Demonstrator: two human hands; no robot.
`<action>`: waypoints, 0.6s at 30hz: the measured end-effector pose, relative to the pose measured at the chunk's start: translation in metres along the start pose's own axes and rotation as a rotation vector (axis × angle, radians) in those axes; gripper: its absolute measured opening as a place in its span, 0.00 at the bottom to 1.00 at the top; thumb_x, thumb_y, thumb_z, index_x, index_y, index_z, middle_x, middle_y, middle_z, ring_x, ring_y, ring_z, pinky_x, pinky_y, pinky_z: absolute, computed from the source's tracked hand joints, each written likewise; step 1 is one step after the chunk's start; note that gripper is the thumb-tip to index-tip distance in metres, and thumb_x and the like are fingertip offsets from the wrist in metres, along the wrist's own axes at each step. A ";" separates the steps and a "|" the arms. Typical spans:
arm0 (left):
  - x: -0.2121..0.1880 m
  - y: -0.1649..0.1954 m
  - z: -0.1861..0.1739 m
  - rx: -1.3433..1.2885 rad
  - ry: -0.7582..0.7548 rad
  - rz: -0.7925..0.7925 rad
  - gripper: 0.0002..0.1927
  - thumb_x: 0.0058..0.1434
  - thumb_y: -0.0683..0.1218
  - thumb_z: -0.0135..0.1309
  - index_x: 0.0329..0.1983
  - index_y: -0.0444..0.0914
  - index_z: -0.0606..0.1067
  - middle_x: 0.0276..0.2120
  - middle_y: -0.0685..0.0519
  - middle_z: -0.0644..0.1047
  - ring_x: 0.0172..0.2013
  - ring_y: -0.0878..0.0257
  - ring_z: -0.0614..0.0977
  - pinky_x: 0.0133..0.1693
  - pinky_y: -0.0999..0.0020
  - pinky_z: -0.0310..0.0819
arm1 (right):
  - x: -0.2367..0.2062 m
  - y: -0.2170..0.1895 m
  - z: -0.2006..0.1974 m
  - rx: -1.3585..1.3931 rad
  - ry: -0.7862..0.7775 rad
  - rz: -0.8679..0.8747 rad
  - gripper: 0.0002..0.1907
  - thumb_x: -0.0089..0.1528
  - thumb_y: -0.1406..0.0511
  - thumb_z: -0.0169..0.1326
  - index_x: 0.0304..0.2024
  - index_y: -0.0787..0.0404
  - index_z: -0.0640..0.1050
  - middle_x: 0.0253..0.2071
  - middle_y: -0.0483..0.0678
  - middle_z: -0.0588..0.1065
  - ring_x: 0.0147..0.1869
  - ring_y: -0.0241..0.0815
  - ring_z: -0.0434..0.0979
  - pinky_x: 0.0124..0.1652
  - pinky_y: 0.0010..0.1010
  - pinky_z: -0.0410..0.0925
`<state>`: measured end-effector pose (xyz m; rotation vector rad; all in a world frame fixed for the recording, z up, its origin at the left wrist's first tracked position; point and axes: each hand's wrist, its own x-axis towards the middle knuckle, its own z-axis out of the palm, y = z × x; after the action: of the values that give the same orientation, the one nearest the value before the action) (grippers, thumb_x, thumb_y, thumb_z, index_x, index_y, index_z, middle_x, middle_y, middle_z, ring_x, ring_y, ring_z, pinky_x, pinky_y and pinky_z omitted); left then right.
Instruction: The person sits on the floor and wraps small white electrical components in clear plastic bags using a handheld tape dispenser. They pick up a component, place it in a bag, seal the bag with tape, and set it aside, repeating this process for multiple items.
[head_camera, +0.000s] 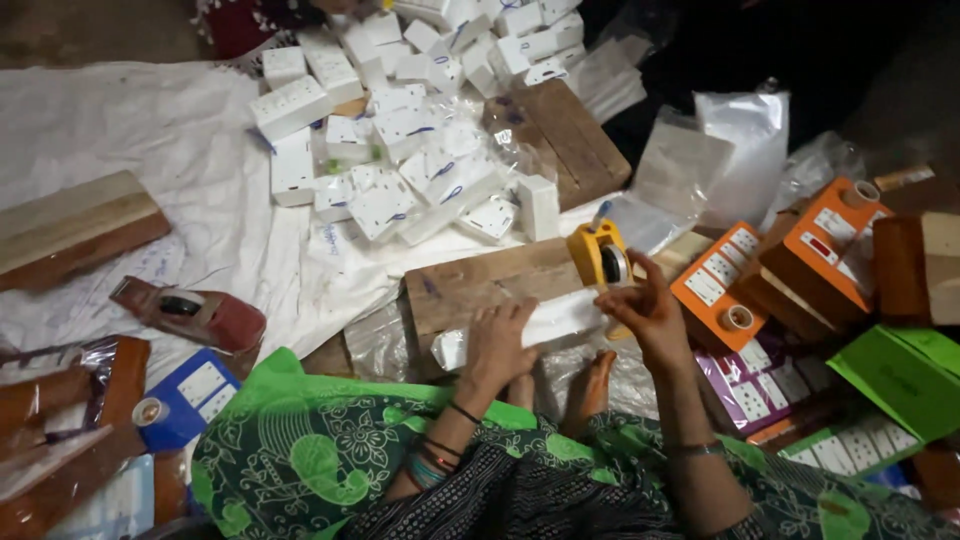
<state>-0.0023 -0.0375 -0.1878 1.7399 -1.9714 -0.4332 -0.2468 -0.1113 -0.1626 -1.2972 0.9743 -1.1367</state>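
- White wrapped box (545, 322) lies flat on the near edge of a wooden board (480, 285), its long side running left to right, just in front of the person's lap.
- Left hand (497, 345) presses down on the box's left half, fingers spread flat and not curled round anything.
- Right hand (652, 312) is raised at the box's right end, fingers closed around a yellow tape dispenser (598, 255); the dispenser stands above the board's right corner, touching the hand.
- Both bare feet (590, 385) rest just below the box, between the two forearms.
- Green patterned cloth (320, 450) covers the person's lap along the bottom edge of the view.
- Pile of white socket boxes (400, 150) lies beyond the board on a white sheet (150, 130), some in clear plastic wrap.
- Second wooden block (560, 135) sits at the far right edge of that pile.
- Orange cartons (825, 245) stand to the right of the board, with a small tape roll (739, 318) on the nearer one.
- Green carton (900, 375) and purple carton (755, 390) lie near the right hand's side.
- Red-brown tape dispenser (195, 312) lies on the sheet's near left part, well apart from both hands.
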 end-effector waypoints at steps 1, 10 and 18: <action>0.000 0.000 0.001 -0.005 0.016 0.009 0.40 0.48 0.51 0.69 0.65 0.44 0.69 0.55 0.45 0.75 0.55 0.46 0.76 0.61 0.46 0.63 | -0.001 -0.002 0.001 0.025 0.003 0.017 0.33 0.58 0.77 0.56 0.66 0.64 0.64 0.39 0.53 0.79 0.45 0.43 0.83 0.48 0.33 0.76; 0.010 -0.018 0.029 -0.389 0.079 0.292 0.42 0.47 0.59 0.71 0.66 0.46 0.72 0.56 0.45 0.78 0.56 0.46 0.78 0.58 0.51 0.71 | -0.027 -0.045 0.013 0.018 0.160 -0.181 0.07 0.59 0.79 0.56 0.40 0.71 0.78 0.35 0.54 0.79 0.42 0.43 0.82 0.47 0.32 0.76; 0.022 -0.058 0.040 -0.346 0.131 0.093 0.11 0.58 0.52 0.66 0.42 0.45 0.85 0.47 0.52 0.86 0.47 0.56 0.83 0.54 0.57 0.75 | -0.038 -0.087 -0.017 0.123 0.279 -0.329 0.06 0.65 0.79 0.53 0.42 0.68 0.76 0.38 0.50 0.76 0.44 0.41 0.79 0.49 0.30 0.72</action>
<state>0.0233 -0.0705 -0.2490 1.4185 -1.7555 -0.5743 -0.2776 -0.0723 -0.0795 -1.2485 0.8926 -1.6404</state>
